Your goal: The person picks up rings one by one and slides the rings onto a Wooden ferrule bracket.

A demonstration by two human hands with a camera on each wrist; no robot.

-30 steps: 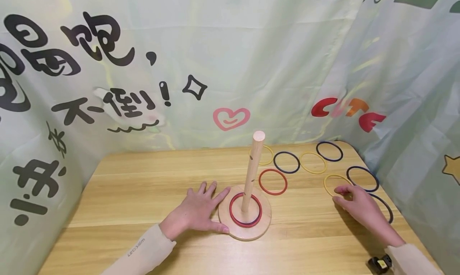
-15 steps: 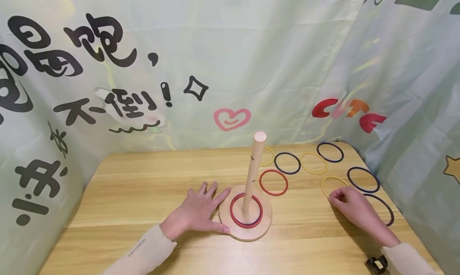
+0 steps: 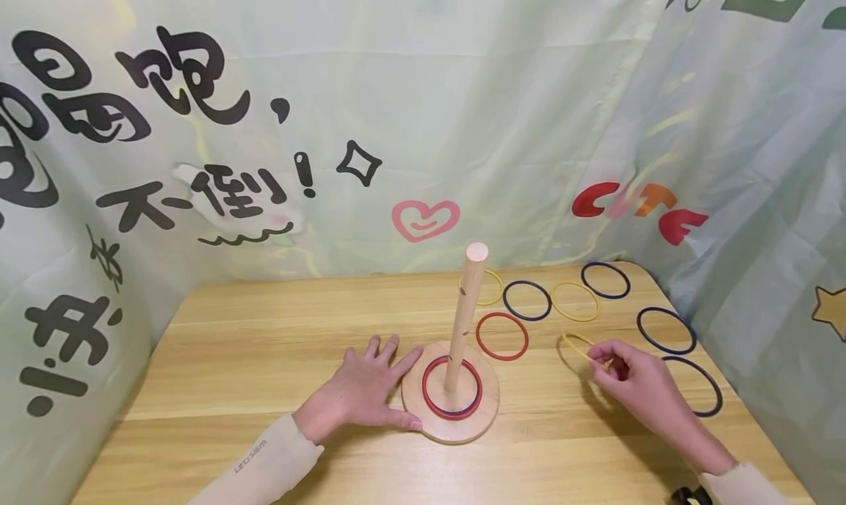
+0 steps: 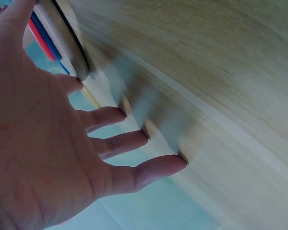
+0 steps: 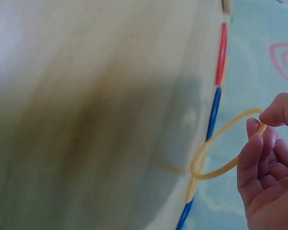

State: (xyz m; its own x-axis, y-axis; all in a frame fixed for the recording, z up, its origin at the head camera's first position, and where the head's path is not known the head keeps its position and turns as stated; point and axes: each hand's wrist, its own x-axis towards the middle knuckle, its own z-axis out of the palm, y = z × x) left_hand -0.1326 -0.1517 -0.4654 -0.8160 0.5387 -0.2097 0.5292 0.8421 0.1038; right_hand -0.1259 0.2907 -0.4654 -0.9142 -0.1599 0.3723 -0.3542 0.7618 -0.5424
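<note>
My left hand (image 3: 363,387) lies with fingers spread beside a round wooden base (image 3: 485,411), its index finger and thumb at the edge. From the base rises an upright wooden peg (image 3: 466,307). Around the peg's foot lies a red ring (image 3: 424,392), with a blue one showing just beneath it. In the left wrist view the fingertips (image 4: 175,163) touch the tabletop. To the right, my right hand (image 3: 644,387) pinches a yellow ring (image 5: 217,173) between thumb and fingers. That ring is tilted, lifted off the table at the held side.
Loose rings lie on the wooden table (image 3: 264,329): a red ring (image 3: 502,314) right of the peg, yellow and blue ones behind it, and a blue ring (image 3: 717,387) partly behind my right wrist. A printed curtain (image 3: 515,123) encloses the table's back and sides.
My right hand has taken hold of the yellow ring, drawn it left away from the blue rings and tilted it up. The left hand and the peg stay in place.
</note>
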